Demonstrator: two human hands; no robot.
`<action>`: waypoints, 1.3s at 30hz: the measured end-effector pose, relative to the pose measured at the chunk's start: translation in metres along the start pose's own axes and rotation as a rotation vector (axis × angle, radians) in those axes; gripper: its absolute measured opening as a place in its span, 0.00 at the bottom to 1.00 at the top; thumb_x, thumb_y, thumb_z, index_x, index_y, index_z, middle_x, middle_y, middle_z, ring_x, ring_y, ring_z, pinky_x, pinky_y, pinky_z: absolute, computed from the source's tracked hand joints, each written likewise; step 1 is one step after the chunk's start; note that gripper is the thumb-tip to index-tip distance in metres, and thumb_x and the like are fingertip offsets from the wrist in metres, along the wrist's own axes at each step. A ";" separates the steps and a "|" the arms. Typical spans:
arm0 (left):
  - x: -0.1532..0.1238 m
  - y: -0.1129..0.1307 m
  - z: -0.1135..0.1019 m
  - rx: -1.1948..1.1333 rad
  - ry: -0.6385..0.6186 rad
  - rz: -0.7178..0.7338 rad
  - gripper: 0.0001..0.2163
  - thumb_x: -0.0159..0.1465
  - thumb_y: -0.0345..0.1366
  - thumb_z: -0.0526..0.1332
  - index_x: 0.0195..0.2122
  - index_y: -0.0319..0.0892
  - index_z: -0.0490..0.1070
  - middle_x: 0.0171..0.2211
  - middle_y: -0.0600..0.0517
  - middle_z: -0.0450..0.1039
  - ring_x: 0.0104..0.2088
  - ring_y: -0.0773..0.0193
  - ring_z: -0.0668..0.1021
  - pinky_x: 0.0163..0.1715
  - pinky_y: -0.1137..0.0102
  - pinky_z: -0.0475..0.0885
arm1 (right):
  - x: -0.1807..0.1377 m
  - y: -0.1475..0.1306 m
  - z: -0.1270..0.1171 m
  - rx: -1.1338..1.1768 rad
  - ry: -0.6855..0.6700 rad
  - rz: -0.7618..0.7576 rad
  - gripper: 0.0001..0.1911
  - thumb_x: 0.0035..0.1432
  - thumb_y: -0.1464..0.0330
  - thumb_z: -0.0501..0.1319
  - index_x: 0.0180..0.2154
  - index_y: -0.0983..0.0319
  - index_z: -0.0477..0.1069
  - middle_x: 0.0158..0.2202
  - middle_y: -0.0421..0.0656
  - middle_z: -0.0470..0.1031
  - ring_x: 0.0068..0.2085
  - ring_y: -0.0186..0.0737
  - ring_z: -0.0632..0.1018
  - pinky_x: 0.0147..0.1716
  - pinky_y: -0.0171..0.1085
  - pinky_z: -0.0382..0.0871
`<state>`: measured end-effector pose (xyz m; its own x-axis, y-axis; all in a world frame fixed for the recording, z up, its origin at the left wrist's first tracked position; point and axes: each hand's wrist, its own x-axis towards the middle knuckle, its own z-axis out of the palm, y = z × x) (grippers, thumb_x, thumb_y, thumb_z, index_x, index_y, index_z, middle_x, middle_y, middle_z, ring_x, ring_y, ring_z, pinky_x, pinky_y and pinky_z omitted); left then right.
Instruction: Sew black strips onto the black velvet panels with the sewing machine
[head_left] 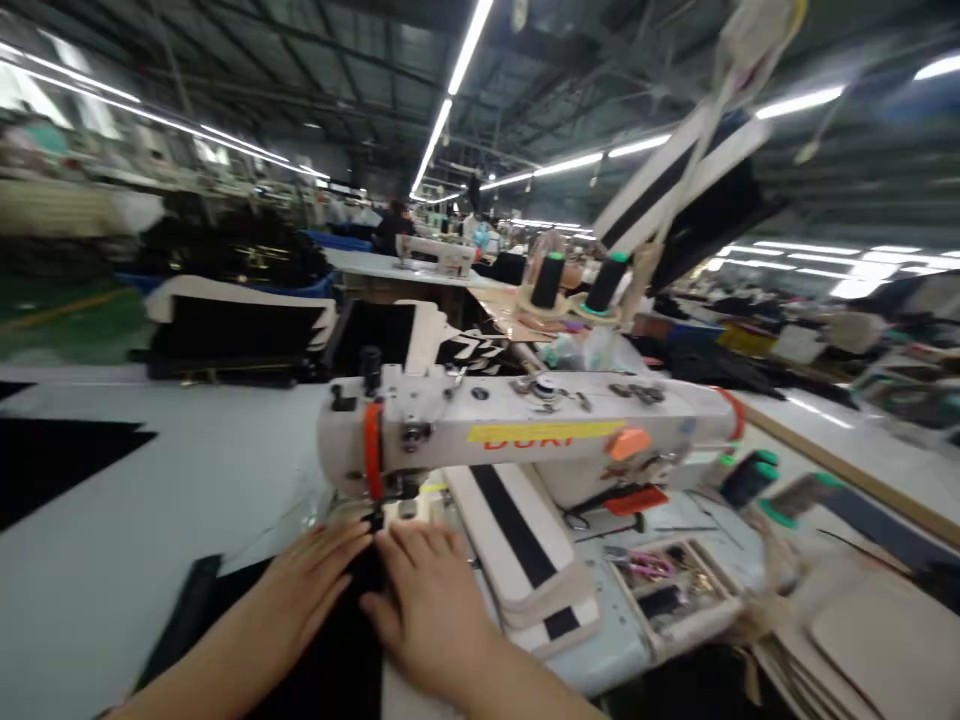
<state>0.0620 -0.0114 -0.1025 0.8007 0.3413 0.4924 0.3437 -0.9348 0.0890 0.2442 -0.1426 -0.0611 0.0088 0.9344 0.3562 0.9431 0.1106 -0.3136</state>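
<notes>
A white sewing machine [442, 425] with orange bands stands across the middle. Below its needle end lies black fabric [322, 650], running down toward me. My left hand [315, 575] rests flat on this fabric, fingers stretched toward the presser foot [377, 518]. Just right of the foot, my right hand [427, 600] lies palm down with its thumb apart, at the fabric's edge. Its fingertips are near the needle area, which is partly hidden. Pale panels with a black stripe [514, 525] are stacked beneath the machine arm, right of my right hand.
A tray of small tools [675, 590] sits at the right, near dark thread spools [750, 478]. Behind the machine are stacked black and pale pieces [236, 325] and two thread cones [547, 280]. More black fabric [60, 460] lies on the left of the table [225, 450].
</notes>
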 end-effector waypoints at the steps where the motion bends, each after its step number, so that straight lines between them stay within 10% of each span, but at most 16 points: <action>1: -0.004 -0.001 -0.007 0.046 -0.054 0.009 0.19 0.70 0.35 0.52 0.62 0.47 0.65 0.62 0.50 0.68 0.60 0.57 0.72 0.59 0.60 0.71 | 0.001 0.001 0.000 0.037 -0.015 0.009 0.27 0.64 0.55 0.59 0.62 0.55 0.60 0.61 0.44 0.67 0.59 0.49 0.67 0.60 0.50 0.59; 39: 0.007 0.022 -0.045 -0.099 -0.229 -0.018 0.20 0.70 0.31 0.54 0.63 0.46 0.63 0.63 0.47 0.66 0.64 0.57 0.67 0.66 0.52 0.60 | -0.017 -0.007 -0.008 0.066 -0.070 0.008 0.24 0.64 0.61 0.62 0.60 0.55 0.65 0.57 0.44 0.70 0.58 0.48 0.69 0.61 0.51 0.62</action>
<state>0.0526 -0.0340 -0.0580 0.8893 0.3604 0.2816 0.3179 -0.9297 0.1859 0.2399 -0.1618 -0.0579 -0.0091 0.9563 0.2921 0.9190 0.1232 -0.3745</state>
